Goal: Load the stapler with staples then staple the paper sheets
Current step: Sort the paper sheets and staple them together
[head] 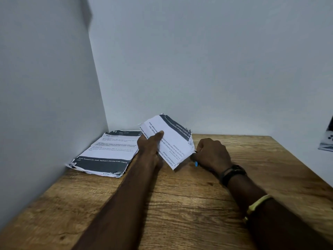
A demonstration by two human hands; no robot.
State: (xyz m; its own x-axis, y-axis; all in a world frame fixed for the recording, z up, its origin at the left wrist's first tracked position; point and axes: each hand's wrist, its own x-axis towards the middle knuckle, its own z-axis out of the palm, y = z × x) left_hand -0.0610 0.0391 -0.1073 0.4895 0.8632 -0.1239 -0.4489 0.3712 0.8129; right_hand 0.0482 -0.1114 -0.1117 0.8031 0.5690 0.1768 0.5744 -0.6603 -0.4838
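My left hand (150,145) holds a small set of printed paper sheets (171,139) lifted off the wooden table, thumb on top of the page. My right hand (211,153) is curled over a stapler (195,162) at the sheets' right corner. Only a blue tip and a dark edge of the stapler show below the fingers. The sheets' corner sits at the stapler's mouth; whether it is clamped is hidden.
A stack of printed sheets (106,154) with dark bands lies flat in the back left corner against the walls. The wooden table (180,204) runs toward me. A dark and white object (327,139) shows at the right edge.
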